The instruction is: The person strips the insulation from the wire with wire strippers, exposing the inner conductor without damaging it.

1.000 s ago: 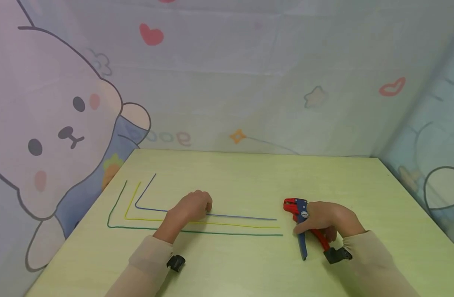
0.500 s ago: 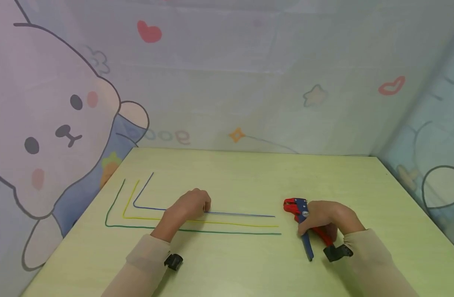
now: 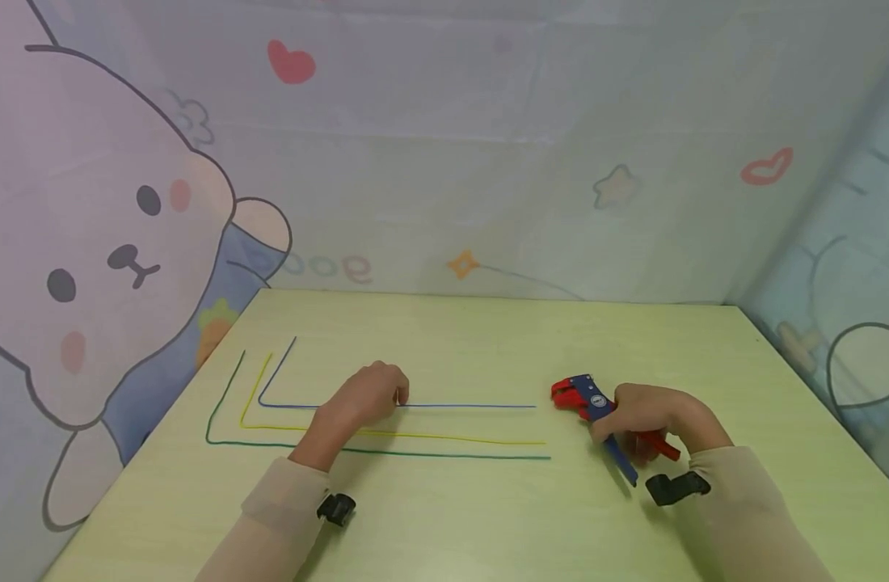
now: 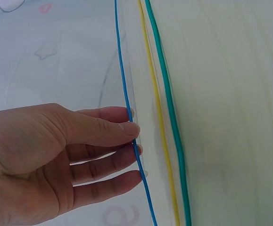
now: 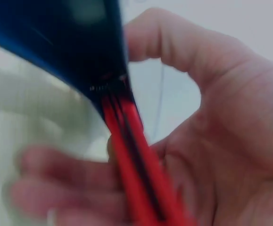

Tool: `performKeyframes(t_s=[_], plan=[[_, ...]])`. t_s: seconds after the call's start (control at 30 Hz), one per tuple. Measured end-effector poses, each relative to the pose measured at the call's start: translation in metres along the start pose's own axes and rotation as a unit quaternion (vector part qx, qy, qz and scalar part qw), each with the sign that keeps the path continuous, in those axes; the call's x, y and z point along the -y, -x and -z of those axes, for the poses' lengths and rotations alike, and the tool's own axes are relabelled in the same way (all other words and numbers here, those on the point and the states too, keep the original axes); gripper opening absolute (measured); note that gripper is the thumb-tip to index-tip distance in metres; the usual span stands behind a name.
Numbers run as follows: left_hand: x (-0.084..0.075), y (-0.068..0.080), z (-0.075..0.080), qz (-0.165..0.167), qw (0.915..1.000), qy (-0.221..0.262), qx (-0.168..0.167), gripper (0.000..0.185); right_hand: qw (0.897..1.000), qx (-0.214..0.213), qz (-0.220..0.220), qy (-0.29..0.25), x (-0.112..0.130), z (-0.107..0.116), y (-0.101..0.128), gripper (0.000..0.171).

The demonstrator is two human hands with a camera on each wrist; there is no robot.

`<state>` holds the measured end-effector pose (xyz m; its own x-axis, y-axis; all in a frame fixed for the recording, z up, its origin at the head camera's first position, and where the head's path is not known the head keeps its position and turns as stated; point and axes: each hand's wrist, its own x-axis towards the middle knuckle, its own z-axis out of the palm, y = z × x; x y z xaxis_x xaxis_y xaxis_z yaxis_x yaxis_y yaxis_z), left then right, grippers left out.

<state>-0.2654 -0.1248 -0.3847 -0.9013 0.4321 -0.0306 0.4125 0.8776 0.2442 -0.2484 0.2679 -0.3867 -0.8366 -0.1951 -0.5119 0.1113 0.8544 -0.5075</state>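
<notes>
So the setup is a pale yellow-green table [image 3: 488,339] boxed in by soft printed walls, with a big cartoon bear [image 3: 103,242] on the left side and little hearts and stars scattered about; nothing sits between the two hands, just bare tabletop.

Three thin L-shaped wires lie flat and nested: green wire [image 3: 444,457] nearest the person, yellow wire [image 3: 452,439] in the middle, blue wire [image 3: 466,406] farthest back; all smooth, glossy plastic insulation, long runs roughly parallel.

The left hand [image 3: 360,400] pinches the blue wire about midway along its long run, thumb and fingertips [image 4: 129,128] closed on it in the wrist view; the right hand [image 3: 655,416] is wrapped around the handles of a red and blue wire stripper [image 3: 597,412], head pointing left toward the wire ends but well clear of them; the right wrist view is blurry, though fingers curl round the red handle.
</notes>
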Motion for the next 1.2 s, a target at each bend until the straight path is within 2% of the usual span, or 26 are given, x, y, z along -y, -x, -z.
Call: performKeyframes(t_s=[0.13,0.3,0.4,0.43,0.5,0.57,0.63,0.67,0.73,0.93,1.1,1.2], plan=[[0.0,0.0,0.0,0.002,1.0,0.006,-0.002,0.027,0.998,0.006,0.021,-0.056,-0.01,0.001,-0.009,0.048],[0.002,0.0,0.0,0.001,1.0,0.007,-0.004,0.025,0.99,0.021,0.038,-0.136,-0.021,0.003,-0.017,0.074],[0.002,0.001,0.001,0.006,0.9999,0.012,-0.003,0.026,0.979,0.047,0.061,-0.187,-0.026,0.005,-0.021,0.067],[0.001,0.001,0.002,0.008,0.9998,0.017,-0.004,0.029,0.972,0.062,0.075,-0.212,-0.028,0.005,-0.023,0.063],[0.001,0.001,0.004,0.012,0.9995,0.028,-0.005,0.034,0.952,0.103,0.105,-0.268,-0.031,0.006,-0.026,0.051],[0.001,0.001,0.005,0.011,0.9993,0.035,-0.009,0.038,0.923,0.152,0.138,-0.325,-0.034,0.007,-0.029,0.043],[0.001,0.0,0.005,0.008,0.9992,0.038,-0.011,0.042,0.891,0.199,0.164,-0.374,-0.035,0.006,-0.031,0.042],[0.001,-0.001,0.006,0.007,0.9992,0.036,-0.013,0.041,0.878,0.215,0.173,-0.391,-0.035,0.006,-0.032,0.042],[0.001,-0.002,0.005,0.004,0.9994,0.029,-0.017,0.04,0.859,0.23,0.187,-0.418,-0.035,0.005,-0.033,0.044],[0.003,-0.004,0.004,-0.014,0.9986,0.021,-0.047,0.024,0.826,0.221,0.214,-0.472,-0.029,-0.003,-0.032,0.05],[0.003,-0.003,0.006,-0.024,0.9971,0.03,-0.066,0.018,0.795,0.222,0.233,-0.515,-0.022,-0.01,-0.032,0.035],[0.003,-0.003,0.008,-0.031,0.9961,0.03,-0.077,0.016,0.784,0.228,0.26,-0.516,-0.023,-0.013,-0.033,0.028]])
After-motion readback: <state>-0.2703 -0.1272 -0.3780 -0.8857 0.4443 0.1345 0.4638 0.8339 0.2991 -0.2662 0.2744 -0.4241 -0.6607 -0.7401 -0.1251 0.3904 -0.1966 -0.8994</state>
